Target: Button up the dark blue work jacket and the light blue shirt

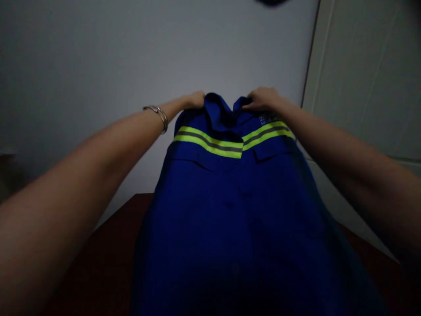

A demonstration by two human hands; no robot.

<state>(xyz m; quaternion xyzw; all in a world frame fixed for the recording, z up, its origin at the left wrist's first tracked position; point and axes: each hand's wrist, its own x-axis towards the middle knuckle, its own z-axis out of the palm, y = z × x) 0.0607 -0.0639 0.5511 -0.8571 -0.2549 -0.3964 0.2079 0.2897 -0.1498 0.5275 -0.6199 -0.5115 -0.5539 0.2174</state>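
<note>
A blue work jacket (210, 210) with a yellow-green and grey reflective band across its chest hangs upright in front of me, its front facing my way. My left hand (196, 100) is closed on the fabric beside the collar, at the left shoulder area. On the other side of the collar, my right hand (263, 98) pinches the cloth. The collar (219, 112) stands up and curls between the two hands. Below the band are pocket flaps, and pale lettering shows near my right hand. The jacket's lower part fades into shadow.
A dark red tabletop (108, 245) lies beneath the jacket. Behind it rises a pale wall (131, 52), with a light panelled door (365, 79) on the right. A dark object (271, 1) pokes in at the top edge.
</note>
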